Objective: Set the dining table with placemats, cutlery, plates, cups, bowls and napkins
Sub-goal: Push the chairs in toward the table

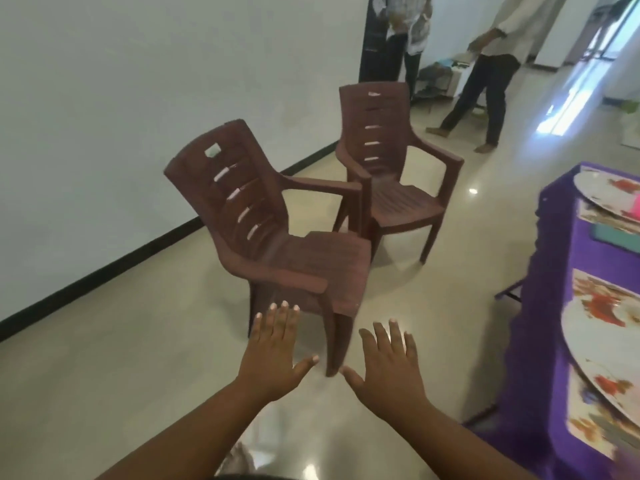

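Note:
The dining table stands at the right edge under a purple cloth. On it lie floral placemats with white floral plates: one at the far end, one in the middle and one nearest me. A teal napkin lies between the far two settings. My left hand and my right hand are stretched out over the floor, palms down, fingers spread, both holding nothing. They are left of the table and just short of a brown chair.
Two brown plastic armchairs stand on the tiled floor, the near one right in front of my hands, the other behind it. A white wall runs along the left. Two people stand at the back by a doorway.

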